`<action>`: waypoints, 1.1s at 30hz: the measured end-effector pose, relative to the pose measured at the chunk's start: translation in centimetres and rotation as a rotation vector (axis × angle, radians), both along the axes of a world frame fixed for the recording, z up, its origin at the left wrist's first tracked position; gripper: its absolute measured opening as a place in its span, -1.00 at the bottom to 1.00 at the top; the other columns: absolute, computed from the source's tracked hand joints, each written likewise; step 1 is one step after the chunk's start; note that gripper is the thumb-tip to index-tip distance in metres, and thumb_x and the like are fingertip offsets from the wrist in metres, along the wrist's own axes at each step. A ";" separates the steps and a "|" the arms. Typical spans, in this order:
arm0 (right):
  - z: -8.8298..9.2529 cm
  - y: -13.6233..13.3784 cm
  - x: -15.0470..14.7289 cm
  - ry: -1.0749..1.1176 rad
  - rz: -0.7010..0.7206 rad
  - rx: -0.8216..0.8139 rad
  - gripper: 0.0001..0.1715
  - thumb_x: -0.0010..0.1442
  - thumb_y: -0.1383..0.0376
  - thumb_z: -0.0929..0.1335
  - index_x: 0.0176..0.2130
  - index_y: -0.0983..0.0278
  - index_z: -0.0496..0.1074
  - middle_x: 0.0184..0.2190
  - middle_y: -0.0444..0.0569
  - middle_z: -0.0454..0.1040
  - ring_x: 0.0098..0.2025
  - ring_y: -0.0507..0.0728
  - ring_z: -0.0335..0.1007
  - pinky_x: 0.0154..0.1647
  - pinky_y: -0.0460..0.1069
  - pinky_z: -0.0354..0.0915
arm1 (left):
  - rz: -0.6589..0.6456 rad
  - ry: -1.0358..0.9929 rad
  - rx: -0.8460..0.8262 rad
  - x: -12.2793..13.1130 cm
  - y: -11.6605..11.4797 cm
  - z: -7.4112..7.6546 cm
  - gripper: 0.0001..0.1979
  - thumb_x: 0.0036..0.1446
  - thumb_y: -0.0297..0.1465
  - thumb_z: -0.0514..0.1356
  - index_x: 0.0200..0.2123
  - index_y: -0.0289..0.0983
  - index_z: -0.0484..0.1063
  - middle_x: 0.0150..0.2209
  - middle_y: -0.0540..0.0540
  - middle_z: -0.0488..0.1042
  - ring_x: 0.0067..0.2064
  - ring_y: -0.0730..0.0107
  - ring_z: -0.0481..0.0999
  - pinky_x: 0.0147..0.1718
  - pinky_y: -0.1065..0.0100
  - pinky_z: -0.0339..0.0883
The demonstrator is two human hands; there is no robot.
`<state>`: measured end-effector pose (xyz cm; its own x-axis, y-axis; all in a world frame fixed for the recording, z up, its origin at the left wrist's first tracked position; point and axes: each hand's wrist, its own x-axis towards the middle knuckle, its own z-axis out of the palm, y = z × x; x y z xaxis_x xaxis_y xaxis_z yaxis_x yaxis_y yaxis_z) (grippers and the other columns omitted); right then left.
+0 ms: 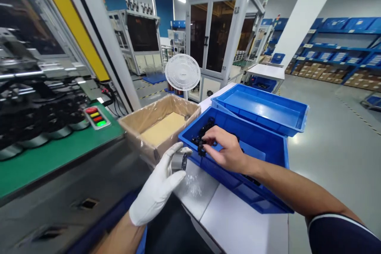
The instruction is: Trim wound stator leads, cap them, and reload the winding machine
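Observation:
My left hand [157, 186], in a white glove, is closed around a small grey metal cylinder [178, 161] held just in front of the blue bin. My bare right hand [224, 149] reaches into the blue plastic bin [268, 143] and its fingers pinch at a cluster of small black parts [202, 137] in the bin's left corner. A second blue bin [262, 107] rests across the far rim of the first.
A cardboard box lined with clear plastic [160, 125] stands left of the bins. A white fan [182, 72] stands behind it. On the left is a machine with a green surface [44, 154] and a coloured button panel [97, 117]. The bins sit on a white table [238, 222].

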<state>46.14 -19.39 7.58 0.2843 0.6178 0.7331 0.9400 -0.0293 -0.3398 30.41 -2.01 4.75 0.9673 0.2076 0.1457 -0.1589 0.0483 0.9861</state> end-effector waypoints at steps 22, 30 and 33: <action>-2.1 -0.7 -4.1 -0.332 0.275 0.118 -0.48 0.23 0.37 0.33 0.17 0.40 0.29 -0.12 0.21 0.43 -0.07 0.19 0.42 -0.16 0.07 0.49 | 0.295 -0.076 0.304 -1.4 -4.0 -0.7 -0.29 -0.01 -0.13 0.39 0.18 -0.20 0.28 0.16 -0.18 0.45 0.18 0.14 0.46 0.17 0.18 0.37; -1.9 -0.6 -3.9 -0.389 0.325 0.116 -0.55 0.28 0.30 0.34 0.12 0.43 0.32 -0.21 0.19 0.43 -0.13 0.18 0.40 -0.21 0.05 0.45 | 0.204 -0.048 0.124 -1.7 -3.8 -1.4 -0.23 -0.12 -0.10 0.45 0.16 -0.17 0.34 0.15 -0.13 0.45 0.18 0.14 0.44 0.21 0.20 0.30; -2.1 -0.5 -3.9 -0.410 0.322 0.116 -0.55 0.30 0.26 0.34 0.11 0.44 0.32 -0.22 0.19 0.44 -0.15 0.18 0.40 -0.23 0.06 0.45 | 0.163 -0.020 0.053 -1.6 -3.6 -1.5 -0.15 -0.20 -0.04 0.47 0.15 -0.21 0.34 0.06 -0.15 0.50 0.10 0.11 0.50 0.13 0.19 0.38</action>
<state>42.25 -19.92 5.46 -0.2308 0.5351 0.8126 0.9515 0.2987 0.0736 28.76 -5.58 3.21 0.9181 0.3532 0.1799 -0.1804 -0.0316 0.9831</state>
